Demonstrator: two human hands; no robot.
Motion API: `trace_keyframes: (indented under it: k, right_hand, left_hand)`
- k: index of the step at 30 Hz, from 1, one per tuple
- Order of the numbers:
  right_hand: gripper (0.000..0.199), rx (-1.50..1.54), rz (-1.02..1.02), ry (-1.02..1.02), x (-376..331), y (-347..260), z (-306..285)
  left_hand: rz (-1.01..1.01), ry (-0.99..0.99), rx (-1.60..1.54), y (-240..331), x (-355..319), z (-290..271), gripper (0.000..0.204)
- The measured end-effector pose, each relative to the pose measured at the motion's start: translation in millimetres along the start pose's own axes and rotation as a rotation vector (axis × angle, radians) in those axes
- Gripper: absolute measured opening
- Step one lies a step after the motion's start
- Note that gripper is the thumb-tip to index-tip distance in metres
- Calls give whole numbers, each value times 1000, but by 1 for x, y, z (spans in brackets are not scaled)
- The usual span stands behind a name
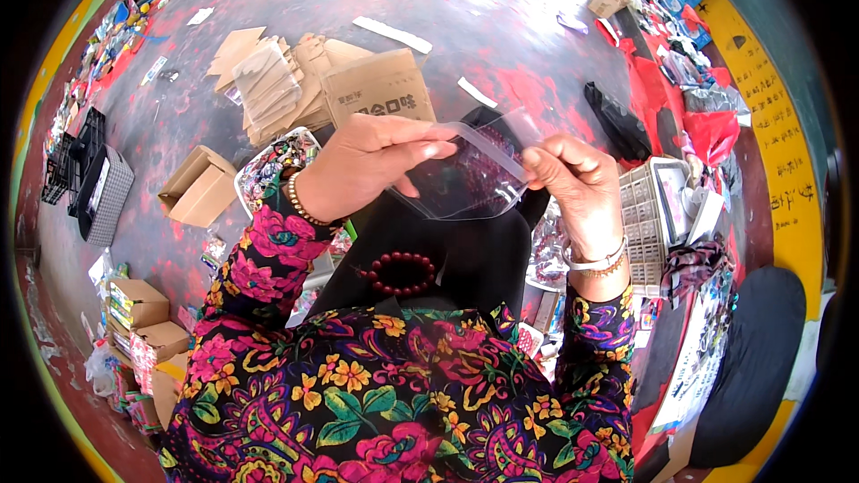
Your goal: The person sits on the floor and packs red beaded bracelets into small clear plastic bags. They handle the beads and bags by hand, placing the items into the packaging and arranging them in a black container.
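A clear plastic bag (465, 181) is stretched between both hands at chest height. My left hand (362, 163) pinches its upper left edge with thumb and fingers. My right hand (577, 186) grips its right edge between thumb and forefinger. The bag looks empty and see-through. A dark red bead bracelet (399, 274) lies on the black cloth on my lap (465, 259), just below the bag. Both forearms wear floral sleeves.
Flattened cardboard pieces (295, 80) and an open brown box (199, 186) lie on the stained floor ahead. Small boxes (139, 304) stack at the lower left. A white plastic crate (646, 215) and red bags (711, 134) crowd the right side, beside a black cushion (752, 358).
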State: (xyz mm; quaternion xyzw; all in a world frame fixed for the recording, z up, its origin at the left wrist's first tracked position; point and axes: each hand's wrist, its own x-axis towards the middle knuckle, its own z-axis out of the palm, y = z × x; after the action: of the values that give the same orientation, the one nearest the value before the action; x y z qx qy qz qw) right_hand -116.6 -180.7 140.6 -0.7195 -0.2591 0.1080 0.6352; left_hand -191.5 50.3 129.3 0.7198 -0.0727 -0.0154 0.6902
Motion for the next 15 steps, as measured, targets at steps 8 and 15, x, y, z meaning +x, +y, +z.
trace_keyframes:
  k: [8, 15]
  right_hand:
    - [14, 35, 107, 281, -3, 29, -8]
    - [14, 117, 143, 325, -15, 72, -24]
  left_hand:
    - [-187, 303, -178, -41, -54, -81, 29]
    - [-398, 648, -439, -135, -143, -144, 29]
